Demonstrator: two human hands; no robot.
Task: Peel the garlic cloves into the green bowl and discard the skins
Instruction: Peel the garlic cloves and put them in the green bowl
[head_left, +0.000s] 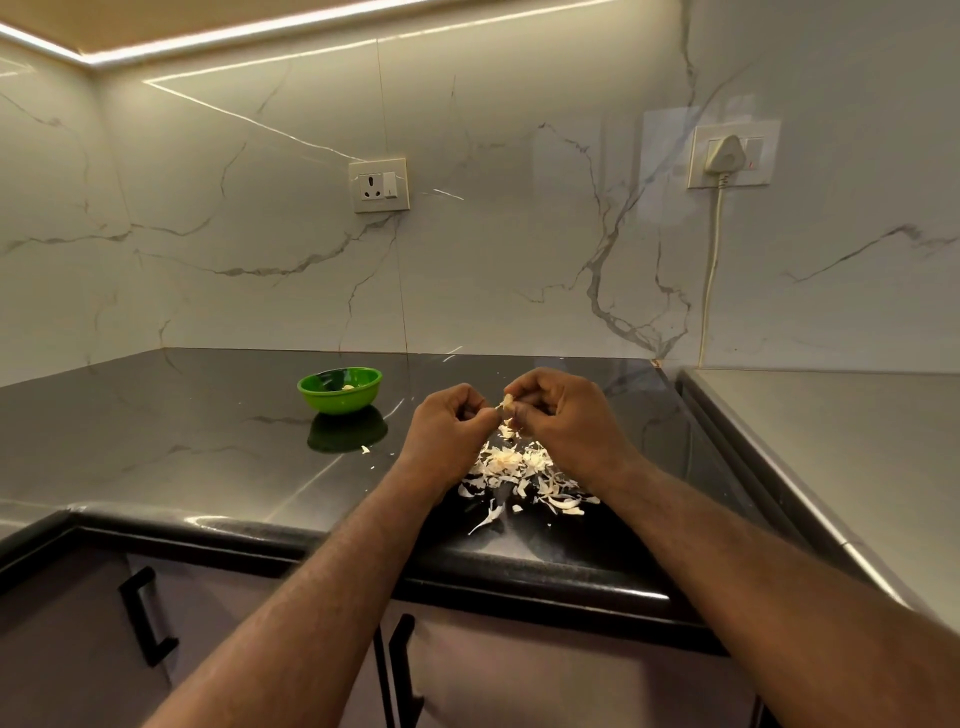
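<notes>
Both hands are up off the desk (182, 441), and one garlic clove (508, 401) is pinched between the fingers (530, 389)!

The right hand (563, 415) curls round the clove while the left hand (449, 421) nips at its skin, wrists raised and forearms angling in. I'd hold it firm and tug short strips, so they drop onto the skins pile (519, 467) beneath the fingers. The green bowl (340, 404) sits left of the fingers and farther back.

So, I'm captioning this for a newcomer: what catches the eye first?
The left hand and right hand meet mid-frame above the dark counter, pinching a garlic clove between them. Below them lies a pale heap of skins; the green bowl stands farther back on the left.
</notes>
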